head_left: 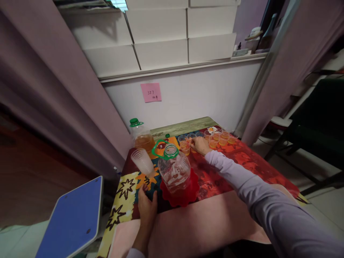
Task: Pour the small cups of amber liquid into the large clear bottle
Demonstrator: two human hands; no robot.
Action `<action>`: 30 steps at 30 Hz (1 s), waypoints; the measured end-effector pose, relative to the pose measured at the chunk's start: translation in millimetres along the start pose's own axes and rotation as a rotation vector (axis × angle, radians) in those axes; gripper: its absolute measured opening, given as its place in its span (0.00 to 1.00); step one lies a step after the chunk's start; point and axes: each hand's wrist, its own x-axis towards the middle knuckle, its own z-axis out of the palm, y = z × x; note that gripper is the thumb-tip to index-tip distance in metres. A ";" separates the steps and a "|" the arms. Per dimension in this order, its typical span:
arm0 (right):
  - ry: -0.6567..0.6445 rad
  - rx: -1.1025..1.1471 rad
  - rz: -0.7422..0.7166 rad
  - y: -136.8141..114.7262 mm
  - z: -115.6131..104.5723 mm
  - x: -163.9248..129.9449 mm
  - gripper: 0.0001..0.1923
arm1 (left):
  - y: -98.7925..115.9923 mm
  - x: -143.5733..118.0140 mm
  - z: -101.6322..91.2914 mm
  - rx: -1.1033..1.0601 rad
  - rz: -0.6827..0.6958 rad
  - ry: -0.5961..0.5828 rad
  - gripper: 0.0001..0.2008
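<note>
My right hand [201, 145] reaches into rows of small clear plastic cups at the back of the table, its fingers closed on a plastic cup [193, 147] that they partly hide. Several neighbouring cups [223, 138] hold a little orange liquid. My left hand [147, 203] rests near the front left with thumb and fingers apart, holding nothing. Just beyond it leans a stack of clear cups [142, 161]. Between my hands a clear plastic jug [174, 175] with a green handle ring stands uncapped on a red scalloped tray [195, 188].
A second jug [144, 142] with amber liquid and a green cap stands at the back left. A small green cap [167, 135] lies behind the open jug. Pink cloth [199, 222] covers the near edge. A blue board [72, 218] is at left, a dark chair [319, 118] at right.
</note>
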 end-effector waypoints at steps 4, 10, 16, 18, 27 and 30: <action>0.011 -0.037 -0.026 -2.7 9.6 -10.1 0.17 | -0.1 -1.3 0.0 -0.012 0.001 -0.002 0.36; -0.013 -0.040 -0.126 -2.6 24.1 -30.1 0.19 | -0.3 -1.7 1.2 -0.022 0.000 -0.005 0.33; 0.033 -0.072 -0.245 -6.0 37.4 -27.4 0.17 | 3.0 -2.7 0.4 0.011 -0.004 -0.012 0.34; 0.038 -0.078 -0.279 -7.2 39.8 -24.8 0.12 | 4.2 -2.6 -0.1 0.014 0.005 -0.009 0.34; 0.097 -0.058 -0.313 27.5 18.8 -84.1 0.11 | 7.6 0.3 -1.5 -0.002 0.005 -0.022 0.32; 0.148 -0.057 -0.353 57.3 5.8 -129.2 0.10 | 9.5 1.0 -1.8 0.012 0.010 -0.036 0.33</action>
